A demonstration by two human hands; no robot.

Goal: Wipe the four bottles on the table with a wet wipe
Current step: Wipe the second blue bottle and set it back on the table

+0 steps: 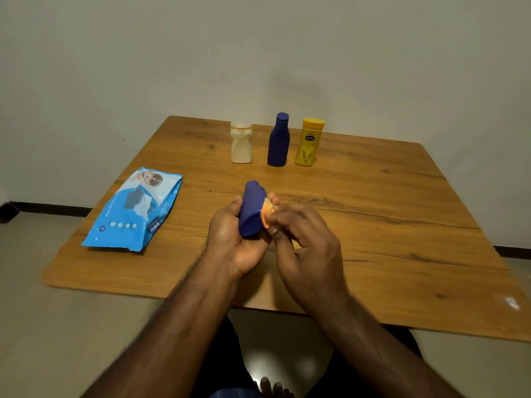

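Head view: your left hand (pixel 235 237) grips the dark blue plastic bottle (pixel 253 209); your right hand (pixel 301 234) pinches the orange-tinted wet wipe (pixel 266 211) against it; next, rotate the bottle.

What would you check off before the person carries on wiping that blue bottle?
1. Left hand grips the held blue bottle: ok.
2. Right hand presses the wipe against it: ok.
3. Wipe still wet: cannot tell.
4. White bottle, standing blue bottle and yellow bottle upright at the back: ok.
5. Wipes pack nearby on the table: ok.
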